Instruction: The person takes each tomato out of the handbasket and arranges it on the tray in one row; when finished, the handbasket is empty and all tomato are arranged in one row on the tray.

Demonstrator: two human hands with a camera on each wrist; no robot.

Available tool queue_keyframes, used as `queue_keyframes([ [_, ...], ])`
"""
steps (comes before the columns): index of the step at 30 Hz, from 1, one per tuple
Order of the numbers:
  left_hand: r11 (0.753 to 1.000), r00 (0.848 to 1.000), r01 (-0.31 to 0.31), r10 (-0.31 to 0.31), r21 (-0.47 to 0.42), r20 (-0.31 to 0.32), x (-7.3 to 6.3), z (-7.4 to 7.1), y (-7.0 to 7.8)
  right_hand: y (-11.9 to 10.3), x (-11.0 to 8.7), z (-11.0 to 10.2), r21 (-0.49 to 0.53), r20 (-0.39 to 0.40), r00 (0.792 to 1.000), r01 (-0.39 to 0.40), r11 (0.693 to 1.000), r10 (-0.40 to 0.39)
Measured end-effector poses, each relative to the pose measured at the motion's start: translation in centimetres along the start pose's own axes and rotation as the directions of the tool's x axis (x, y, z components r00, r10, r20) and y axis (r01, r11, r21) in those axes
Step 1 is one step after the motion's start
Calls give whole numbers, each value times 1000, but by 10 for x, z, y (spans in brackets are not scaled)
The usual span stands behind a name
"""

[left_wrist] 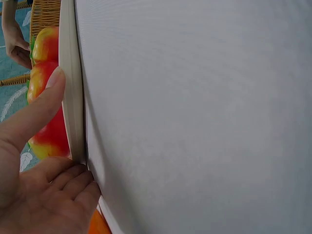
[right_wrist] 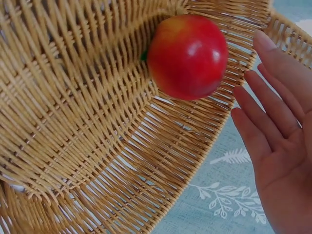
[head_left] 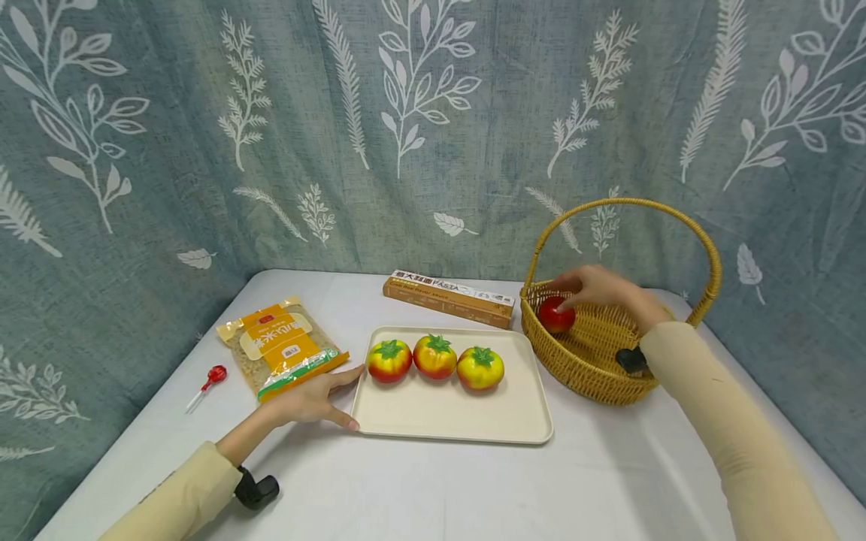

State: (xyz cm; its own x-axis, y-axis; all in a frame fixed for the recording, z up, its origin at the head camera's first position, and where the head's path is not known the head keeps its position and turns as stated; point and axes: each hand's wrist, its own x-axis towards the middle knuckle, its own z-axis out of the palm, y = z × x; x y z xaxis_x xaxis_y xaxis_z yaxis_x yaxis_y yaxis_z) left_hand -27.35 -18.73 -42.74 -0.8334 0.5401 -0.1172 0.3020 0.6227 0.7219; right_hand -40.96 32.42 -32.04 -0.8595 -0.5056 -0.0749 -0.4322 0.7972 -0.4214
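Note:
My left hand (head_left: 314, 398) touches the left side of a cream tray (head_left: 453, 417), its thumb at the rim and its fingers fairly straight. Three red-and-yellow toy tomatoes (head_left: 389, 361) with green leafy tops sit in a row toward the tray's far side. At the right, my right hand (right_wrist: 285, 126) is over the rim of a wicker basket (head_left: 602, 387), fingers extended and apart from a red toy tomato (right_wrist: 187, 56). This tomato lies inside the basket against its woven wall, with a bit of green showing at its side.
Behind the tray lies a long brown pasta box (head_left: 449, 298). An orange bag of grain (head_left: 280, 346) and a red lollipop (head_left: 215, 375) lie at the left. The basket's tall handle (head_left: 625, 201) arches above the right hand. A patterned curtain (head_left: 433, 195) hangs around the table.

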Motion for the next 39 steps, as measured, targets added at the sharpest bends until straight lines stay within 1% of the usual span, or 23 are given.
queue_keyframes([
  [3,1000,1000,11,-11,7,-2,-1,-1,0,3,7,3,-11,41,999,14,1000,-14],
  [7,1000,1000,18,-18,4,-1,0,-1,1,5,12,7,-52,59,997,57,997,-54],
  [11,1000,1000,19,-18,-13,10,0,-1,2,6,16,9,-69,68,996,62,996,-58],
  [15,1000,1000,28,-28,-1,3,1,-3,3,6,17,9,-74,79,996,56,996,-50],
  [18,999,999,31,-31,18,-10,1,-3,3,5,18,10,-65,86,996,23,998,-17],
  [22,999,1000,30,-30,10,-7,1,-2,3,6,17,10,-66,92,996,-4,998,11],
  [28,999,999,48,-48,6,3,0,0,3,10,17,11,-77,96,995,-6,997,13],
  [31,999,999,45,-45,4,4,0,0,2,13,16,11,-67,95,995,-18,998,24],
  [34,999,999,32,-32,10,2,0,-1,2,17,13,9,-54,85,995,-46,997,51],
  [39,999,1000,23,-22,27,-8,1,-1,2,20,9,7,-61,67,995,-66,996,70],
])
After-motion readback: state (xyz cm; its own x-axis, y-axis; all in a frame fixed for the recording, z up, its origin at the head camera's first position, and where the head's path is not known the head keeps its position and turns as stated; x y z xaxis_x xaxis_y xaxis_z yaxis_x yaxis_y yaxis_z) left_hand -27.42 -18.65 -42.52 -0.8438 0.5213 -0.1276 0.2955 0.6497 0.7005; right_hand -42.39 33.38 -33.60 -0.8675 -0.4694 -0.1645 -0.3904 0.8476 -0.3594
